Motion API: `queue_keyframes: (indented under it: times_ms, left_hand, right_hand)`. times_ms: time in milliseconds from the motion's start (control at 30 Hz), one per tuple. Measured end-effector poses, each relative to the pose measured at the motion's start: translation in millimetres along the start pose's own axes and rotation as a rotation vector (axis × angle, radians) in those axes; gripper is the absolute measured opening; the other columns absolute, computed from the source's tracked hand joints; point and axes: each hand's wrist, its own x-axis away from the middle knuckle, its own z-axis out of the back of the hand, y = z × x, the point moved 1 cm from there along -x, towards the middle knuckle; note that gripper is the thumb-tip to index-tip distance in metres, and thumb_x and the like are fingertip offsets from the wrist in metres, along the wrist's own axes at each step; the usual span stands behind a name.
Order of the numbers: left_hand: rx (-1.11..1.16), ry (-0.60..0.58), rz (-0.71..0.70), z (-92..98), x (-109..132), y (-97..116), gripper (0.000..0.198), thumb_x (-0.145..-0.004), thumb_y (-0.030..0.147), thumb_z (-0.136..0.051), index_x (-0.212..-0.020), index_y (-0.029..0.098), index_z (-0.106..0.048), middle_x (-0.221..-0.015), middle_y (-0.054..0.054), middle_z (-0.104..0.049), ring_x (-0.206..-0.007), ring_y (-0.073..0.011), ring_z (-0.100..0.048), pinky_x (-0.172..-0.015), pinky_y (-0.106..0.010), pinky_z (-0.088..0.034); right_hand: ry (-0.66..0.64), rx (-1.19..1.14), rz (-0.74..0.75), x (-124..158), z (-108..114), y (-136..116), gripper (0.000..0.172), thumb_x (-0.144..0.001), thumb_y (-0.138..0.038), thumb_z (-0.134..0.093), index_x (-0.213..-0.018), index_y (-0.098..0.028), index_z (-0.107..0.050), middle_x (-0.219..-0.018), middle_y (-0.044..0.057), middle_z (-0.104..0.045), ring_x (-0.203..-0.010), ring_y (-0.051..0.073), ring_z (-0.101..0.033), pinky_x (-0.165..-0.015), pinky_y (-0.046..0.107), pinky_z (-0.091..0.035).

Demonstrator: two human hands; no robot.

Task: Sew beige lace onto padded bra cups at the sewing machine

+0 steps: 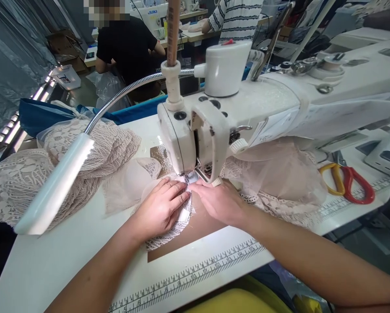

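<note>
A pale lace piece lies under the needle area of the white sewing machine. My left hand rests on this piece with its fingers stretched flat toward the presser foot; part of the lace shows below the palm. Close to the foot's right side, my right hand has its fingers closed at the edge of the lace, the fingertips partly hidden by the machine's guard. Another sheer cup piece lies left of my left hand.
Stacked lace pieces fill the table's left, beneath a lamp on a bent metal neck. More sheer lace fabric and red-and-yellow-handled scissors lie right. A printed ruler edges the front. Two people sit beyond the machine.
</note>
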Motion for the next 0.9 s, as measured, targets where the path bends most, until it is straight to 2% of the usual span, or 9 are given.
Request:
queue_keyframes:
  times_ms: [167,300,500,900]
  left_hand:
    - [0.022,0.018,-0.003,-2.0,0.9,-1.8,0.042,-0.086,0.014,-0.046,-0.127,0.016,-0.056,-0.125,-0.015,-0.060,-0.109,-0.0287,-0.055,-0.098,-0.053,-0.042]
    - [0.018,0.023,0.020,-3.6,0.6,-3.1,0.042,-0.086,0.014,-0.046,-0.128,0.013,-0.055,-0.127,-0.016,-0.059,-0.111,-0.0292,-0.053,-0.098,-0.051,-0.043]
    - [0.000,0.051,0.051,-5.1,-0.9,-1.9,0.042,-0.087,0.014,-0.046,-0.128,0.014,-0.055,-0.125,-0.016,-0.060,-0.111,-0.0296,-0.053,-0.096,-0.052,-0.045]
    - [-0.053,0.016,0.077,-8.3,-1.1,-4.3,0.041,-0.087,0.011,-0.047,-0.127,0.011,-0.055,-0.128,-0.015,-0.059,-0.110,-0.0293,-0.053,-0.095,-0.048,-0.046]
  right_hand:
    - [-0.051,0.042,0.014,-1.3,1.4,-2.6,0.034,-0.091,-0.015,-0.041,-0.113,-0.020,-0.066,-0.087,0.005,-0.065,-0.073,0.016,-0.051,-0.060,0.028,-0.035]
    - [-0.054,0.078,-0.013,-2.4,-0.7,-2.9,0.034,-0.091,-0.016,-0.043,-0.116,-0.021,-0.065,-0.089,0.006,-0.065,-0.077,0.018,-0.053,-0.064,0.028,-0.037]
    - [-0.076,0.094,-0.058,-4.2,-1.0,-4.6,0.034,-0.090,-0.016,-0.043,-0.114,-0.021,-0.066,-0.090,0.008,-0.065,-0.079,0.018,-0.055,-0.066,0.028,-0.038]
    - [-0.066,0.139,-0.056,-4.5,-2.8,-4.8,0.031,-0.091,-0.017,-0.040,-0.107,-0.022,-0.066,-0.092,0.007,-0.064,-0.076,0.018,-0.055,-0.062,0.028,-0.035]
